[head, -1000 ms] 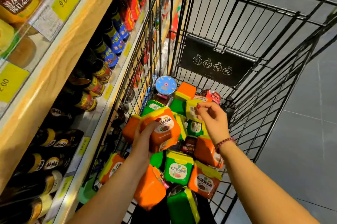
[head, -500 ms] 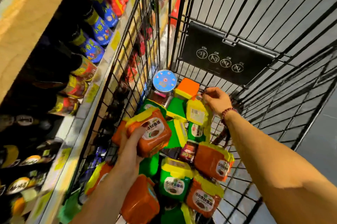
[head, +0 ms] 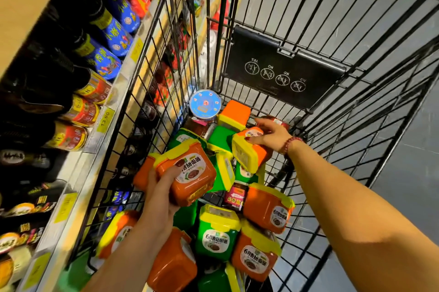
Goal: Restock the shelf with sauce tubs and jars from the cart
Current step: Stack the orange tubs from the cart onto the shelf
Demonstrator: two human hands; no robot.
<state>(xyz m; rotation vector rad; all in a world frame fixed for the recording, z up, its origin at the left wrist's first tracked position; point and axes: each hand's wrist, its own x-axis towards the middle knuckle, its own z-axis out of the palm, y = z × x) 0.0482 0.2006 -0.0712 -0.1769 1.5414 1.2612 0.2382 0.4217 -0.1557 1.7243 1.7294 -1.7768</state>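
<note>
Left hand is wrapped round an orange tub, held clear of the heap by the cart's shelf-side wall, presumably for transfer to the shelf. Right hand is clasped over a second orange tub, deeper in the cart. Palms are hidden, lower tubs are buried, and shelf labels are blurred.

Grey tiled floor at right, faint seams, dull sheen; lighting warm, bright.

Blue bottles are lined up on the left. Yellow price tags are stuck below them. Grey floor is seen beyond.
</note>
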